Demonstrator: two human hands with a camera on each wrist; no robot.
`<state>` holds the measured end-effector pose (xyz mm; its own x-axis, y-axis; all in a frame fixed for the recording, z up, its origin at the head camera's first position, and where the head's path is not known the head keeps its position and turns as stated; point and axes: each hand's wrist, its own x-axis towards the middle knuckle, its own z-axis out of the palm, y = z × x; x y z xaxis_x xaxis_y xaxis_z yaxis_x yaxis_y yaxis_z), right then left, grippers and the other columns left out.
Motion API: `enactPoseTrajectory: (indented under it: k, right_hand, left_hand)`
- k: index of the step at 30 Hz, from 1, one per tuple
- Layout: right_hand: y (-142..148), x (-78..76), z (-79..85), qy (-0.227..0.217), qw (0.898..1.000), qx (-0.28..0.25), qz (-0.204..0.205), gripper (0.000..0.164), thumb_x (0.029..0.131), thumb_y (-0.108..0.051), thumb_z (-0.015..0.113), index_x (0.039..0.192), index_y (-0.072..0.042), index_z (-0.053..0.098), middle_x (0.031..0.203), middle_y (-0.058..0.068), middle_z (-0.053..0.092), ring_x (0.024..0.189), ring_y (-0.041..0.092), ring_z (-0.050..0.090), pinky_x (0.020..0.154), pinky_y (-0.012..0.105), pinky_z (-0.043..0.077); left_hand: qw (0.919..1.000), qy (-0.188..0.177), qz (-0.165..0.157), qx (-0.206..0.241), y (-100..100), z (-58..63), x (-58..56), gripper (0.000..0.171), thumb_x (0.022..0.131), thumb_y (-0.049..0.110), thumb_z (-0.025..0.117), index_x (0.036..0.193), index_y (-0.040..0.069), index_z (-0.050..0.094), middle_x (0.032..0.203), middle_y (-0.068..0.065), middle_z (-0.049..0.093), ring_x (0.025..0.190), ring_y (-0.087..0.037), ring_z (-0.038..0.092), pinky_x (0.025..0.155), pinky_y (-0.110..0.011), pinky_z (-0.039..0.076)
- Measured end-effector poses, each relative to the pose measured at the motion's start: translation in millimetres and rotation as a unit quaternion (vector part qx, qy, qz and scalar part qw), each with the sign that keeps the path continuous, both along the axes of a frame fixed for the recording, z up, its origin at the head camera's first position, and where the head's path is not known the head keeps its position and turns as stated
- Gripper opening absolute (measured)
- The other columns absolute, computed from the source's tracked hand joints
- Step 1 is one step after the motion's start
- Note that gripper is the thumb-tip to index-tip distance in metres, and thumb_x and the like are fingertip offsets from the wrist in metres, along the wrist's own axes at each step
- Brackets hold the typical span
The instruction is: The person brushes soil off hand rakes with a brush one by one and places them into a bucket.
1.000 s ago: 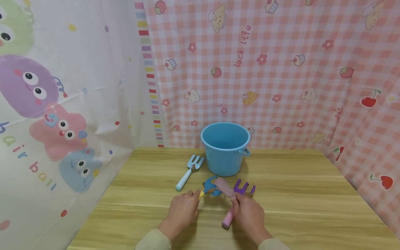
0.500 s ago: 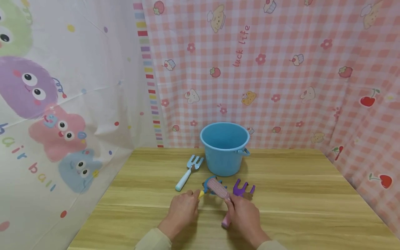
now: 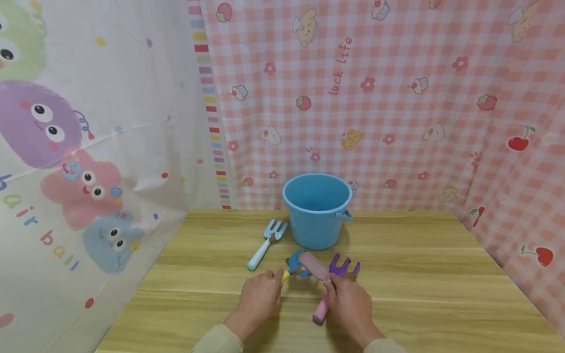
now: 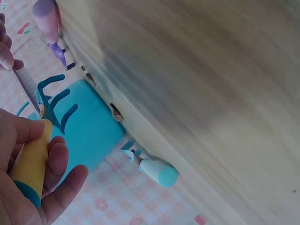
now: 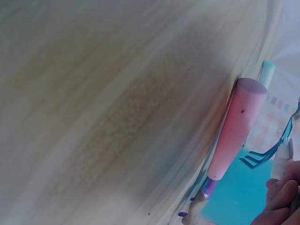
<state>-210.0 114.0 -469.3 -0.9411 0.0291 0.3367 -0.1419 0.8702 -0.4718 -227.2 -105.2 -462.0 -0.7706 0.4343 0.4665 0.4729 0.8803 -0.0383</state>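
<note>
My left hand (image 3: pixel 260 296) grips the yellow handle of a small hand rake (image 4: pixel 35 157) with blue tines (image 4: pixel 58 98). Brown dirt shows near the base of the tines. In my right hand (image 3: pixel 351 303) is a pink brush (image 3: pixel 314 266) with white bristles (image 4: pixel 29 84), its bristle side turned down against the rake's head. Just under the right hand lies a purple rake (image 3: pixel 341 267) with a pink handle (image 5: pixel 239 126), brown dirt on its head. A light blue fork (image 3: pixel 267 242) rests on the table to the left, a brown patch at its neck.
Behind the tools stands a blue bucket (image 3: pixel 318 220), its handle folded down at the right. Brown crumbs (image 4: pixel 116 112) lie on the wooden table (image 3: pixel 419 274). A pink checked cloth (image 3: pixel 379 113) hangs behind, and a white printed cloth (image 3: pixel 150 122) at the left.
The brush in my right hand has slid left and down along the rake's head, then back right. My left hand and the rake stay almost in place.
</note>
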Motion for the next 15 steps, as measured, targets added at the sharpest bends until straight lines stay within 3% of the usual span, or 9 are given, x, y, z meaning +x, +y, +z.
enactPoseTrajectory:
  k: [15]
  right_hand:
    - [9.0,-7.4,0.8,0.032,0.999,-0.014,-0.001,0.017,0.094,-0.022,0.066,0.105,-0.011,0.073,0.088,0.012,0.072,0.076,0.037,0.068,0.057,0.051,0.05]
  left_hand:
    - [1.0,0.004,0.006,-0.004,-1.7,-3.3,0.2,0.023,0.084,0.017,0.075,0.102,0.009,0.064,0.069,-0.002,0.056,0.054,-0.016,0.056,0.043,-0.029,0.039]
